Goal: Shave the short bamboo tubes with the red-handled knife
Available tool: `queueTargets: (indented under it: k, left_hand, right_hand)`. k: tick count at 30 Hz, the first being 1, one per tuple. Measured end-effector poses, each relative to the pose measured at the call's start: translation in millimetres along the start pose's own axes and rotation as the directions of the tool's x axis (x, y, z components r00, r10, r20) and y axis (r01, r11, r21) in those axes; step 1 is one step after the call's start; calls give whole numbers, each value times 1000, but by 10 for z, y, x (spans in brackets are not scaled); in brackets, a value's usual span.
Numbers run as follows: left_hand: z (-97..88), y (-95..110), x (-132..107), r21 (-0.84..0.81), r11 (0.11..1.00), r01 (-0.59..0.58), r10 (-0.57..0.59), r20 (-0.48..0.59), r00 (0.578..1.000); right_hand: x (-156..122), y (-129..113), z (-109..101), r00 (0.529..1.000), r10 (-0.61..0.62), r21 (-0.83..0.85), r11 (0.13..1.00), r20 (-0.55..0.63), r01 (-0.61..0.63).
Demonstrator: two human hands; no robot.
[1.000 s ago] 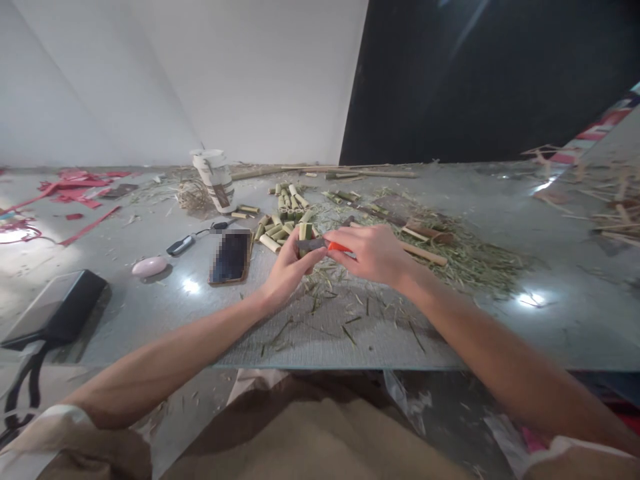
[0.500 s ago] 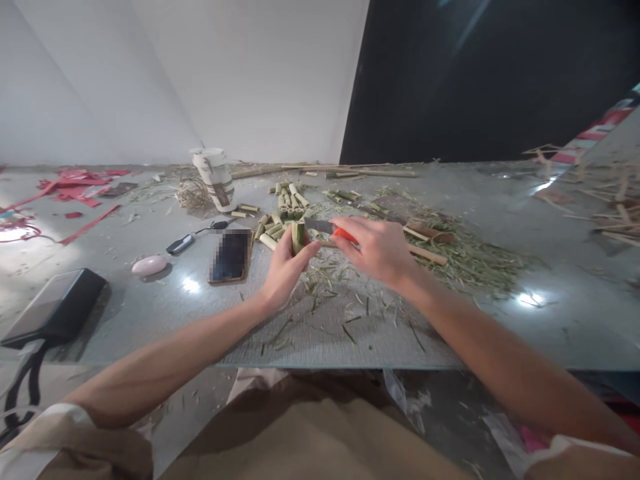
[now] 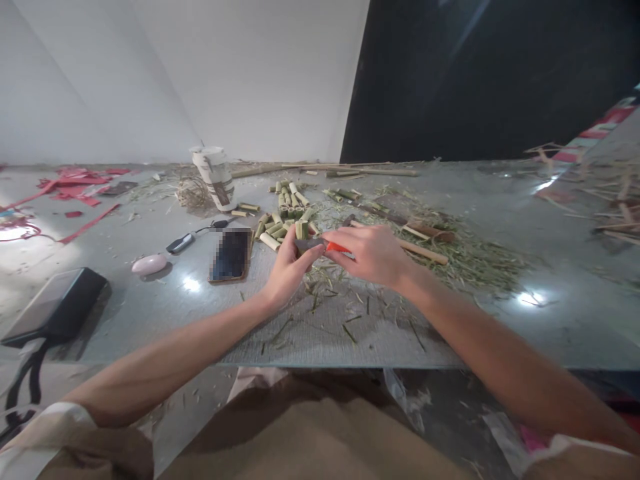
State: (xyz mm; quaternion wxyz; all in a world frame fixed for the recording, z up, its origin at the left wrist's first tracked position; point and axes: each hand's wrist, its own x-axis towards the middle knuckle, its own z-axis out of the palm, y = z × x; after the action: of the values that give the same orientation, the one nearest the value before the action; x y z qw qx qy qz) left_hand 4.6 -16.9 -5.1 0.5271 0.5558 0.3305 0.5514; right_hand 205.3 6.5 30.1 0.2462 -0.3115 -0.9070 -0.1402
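Observation:
Between the thumb and fingers of my left hand [image 3: 286, 272] a short green bamboo piece [image 3: 301, 230] stands roughly upright. My right hand [image 3: 373, 253] is closed round the orange handle of a knife [image 3: 338, 247]. Its dark blade points left and crosses the near side of the bamboo piece, close to my left thumb. Fingers cover the lower part of the piece. Just beyond my hands lies a heap of cut bamboo pieces [image 3: 289, 200]. Green shavings [image 3: 320, 285] are scattered on the table below them.
A phone [image 3: 231, 255] and a pale pink oval object [image 3: 150, 265] lie to the left, near a black box [image 3: 56, 307]. A paper cup [image 3: 214, 179] stands behind. Shavings pile up [image 3: 480, 257] at right with bamboo sticks [image 3: 425, 252]. Red strips [image 3: 80, 185] lie far left.
The knife has come down and nearer to me, from beside the top of the bamboo piece to across its front. My left hand keeps its hold, barely moving.

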Motion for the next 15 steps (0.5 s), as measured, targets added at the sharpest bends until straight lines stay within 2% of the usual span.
queueTargets:
  k: [5, 10, 15]
  left_hand:
    - [3, -11, 4, 109, 993, -55, 60, -45, 997]
    - [9, -6, -17, 200, 979, -51, 73, -103, 992]
    - [1, -5, -30, 230, 972, -58, 87, -119, 989]
  right_hand:
    - [0, -31, -9, 998, 49, -30, 998, -50, -50]
    - [0, -93, -11, 992, 87, -52, 994, -96, -92]
    - [-6, -38, 9, 998, 46, -17, 999, -51, -47]
